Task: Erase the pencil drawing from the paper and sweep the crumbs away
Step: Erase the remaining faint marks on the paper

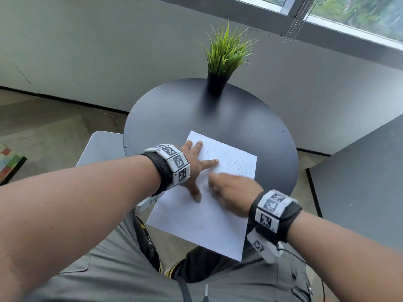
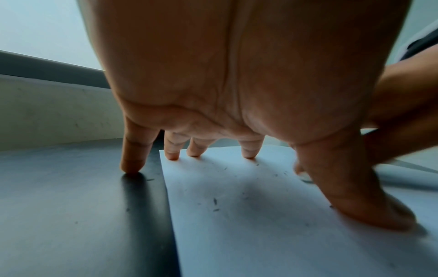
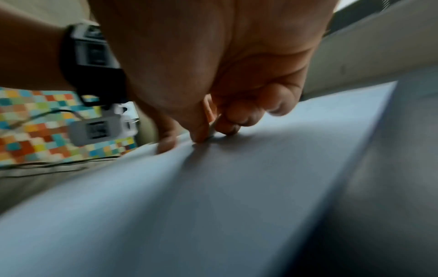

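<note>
A white sheet of paper (image 1: 202,223) lies on the round dark table (image 1: 218,114), its near end hanging over the table's edge above my lap. Faint pencil scribbles (image 1: 233,164) mark its far right part. My left hand (image 1: 194,166) is spread flat with straight fingers, pressing the sheet's far left part; the little finger rests on the table. Dark eraser crumbs (image 2: 215,201) dot the paper under that palm. My right hand (image 1: 226,190), blurred, has curled fingers pinching a small pale eraser (image 3: 211,135) against the paper beside the left thumb. The eraser is mostly hidden.
A potted grass plant (image 1: 220,62) stands at the table's far edge. A white seat (image 1: 102,147) sits left of the table and a grey tabletop (image 1: 359,182) to the right. A colourful rug (image 1: 8,162) lies on the floor at left.
</note>
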### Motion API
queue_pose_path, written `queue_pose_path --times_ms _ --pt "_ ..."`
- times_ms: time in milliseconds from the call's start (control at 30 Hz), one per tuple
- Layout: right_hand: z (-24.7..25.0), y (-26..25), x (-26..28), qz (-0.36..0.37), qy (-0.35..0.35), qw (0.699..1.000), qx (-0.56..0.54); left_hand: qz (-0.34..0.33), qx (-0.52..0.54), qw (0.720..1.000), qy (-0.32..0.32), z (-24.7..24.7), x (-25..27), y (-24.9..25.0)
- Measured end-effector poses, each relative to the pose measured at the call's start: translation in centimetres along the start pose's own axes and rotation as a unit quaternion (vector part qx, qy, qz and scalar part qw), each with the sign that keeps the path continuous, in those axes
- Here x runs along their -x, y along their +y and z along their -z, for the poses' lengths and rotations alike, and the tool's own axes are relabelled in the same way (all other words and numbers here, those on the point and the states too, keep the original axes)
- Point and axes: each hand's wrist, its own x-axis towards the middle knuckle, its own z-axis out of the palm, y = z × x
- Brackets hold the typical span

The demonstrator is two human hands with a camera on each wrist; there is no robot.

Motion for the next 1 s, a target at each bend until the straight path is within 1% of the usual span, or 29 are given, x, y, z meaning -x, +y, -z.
queue_pose_path --times_ms 67,133,167,233,333,367,400,467,500,533,567,633,667,700,767,800,833,933,967,1000 --pt "0.6 2.9 -1.3 -0.073 0.028 0.997 0.003 0.001 0.012 1.0 0.004 0.2 0.0 0.0" --pt "1.0 4.9 -1.9 -0.114 0.053 0.992 0.021 0.006 0.026 0.999 0.019 0.0 0.1 0.3" --pt "0.9 5.0 -2.0 -0.12 0.064 0.991 0.016 0.008 0.032 0.999 0.028 -0.1 0.1 0.5" --pt "0.4 4.2 -1.4 -0.093 0.075 0.993 -0.001 0.007 0.031 0.999 0.044 -0.6 0.0 0.9" --pt "-0.5 1.4 0.2 0.03 0.027 0.999 -0.015 -0.007 0.017 0.998 0.056 -1.1 0.1 0.9" --pt "-0.6 1.3 0.2 0.054 0.024 0.998 -0.012 -0.012 0.013 0.998 0.057 -1.1 0.0 0.8" --pt "-0.1 1.8 -0.1 0.038 0.031 0.999 -0.007 -0.015 0.009 0.998 0.056 -1.2 0.0 0.6" --pt "0.6 3.9 -1.4 -0.047 0.076 0.996 -0.009 -0.014 0.003 0.999 0.051 -1.2 -0.1 0.6" --pt "0.6 4.5 -1.7 -0.071 0.096 0.993 -0.013 -0.012 0.001 0.999 0.046 -1.2 -0.1 0.6" --pt "0.5 4.2 -1.6 -0.067 0.094 0.993 -0.009 -0.01 0.0 0.999 0.04 -1.1 -0.1 0.7" --pt "0.2 3.3 -1.4 -0.035 0.072 0.997 -0.005 -0.009 0.001 0.999 0.035 -1.1 0.0 0.7" --pt "-0.9 1.6 -0.4 0.053 0.016 0.998 -0.012 -0.014 0.003 0.999 0.031 -1.0 0.1 0.7" --pt "-0.8 1.4 -0.1 0.061 0.005 0.998 -0.014 -0.017 0.005 0.999 0.031 -1.0 0.1 0.6" --pt "-0.3 2.0 -0.4 0.035 0.015 0.999 -0.011 -0.02 0.008 0.999 0.032 -1.0 0.1 0.5" --pt "0.9 4.0 -1.4 -0.062 0.073 0.995 -0.017 -0.021 0.009 0.999 0.032 -1.0 0.0 0.5" --pt "0.8 4.3 -1.6 -0.085 0.085 0.993 -0.018 -0.02 0.01 0.999 0.03 -1.1 -0.1 0.6" --pt "0.6 3.9 -1.3 -0.068 0.083 0.994 -0.015 -0.019 0.012 0.999 0.029 -1.2 0.0 0.6" --pt "-1.0 0.9 0.3 0.064 0.019 0.998 -0.015 -0.018 0.02 0.999 0.025 -1.2 0.0 0.6" --pt "-0.8 0.9 0.6 0.067 0.004 0.998 -0.018 -0.017 0.022 0.999 0.025 -1.2 0.0 0.6" --pt "-0.2 1.5 0.3 0.04 0.009 0.999 -0.011 -0.016 0.023 0.999 0.026 -1.1 -0.1 0.6"
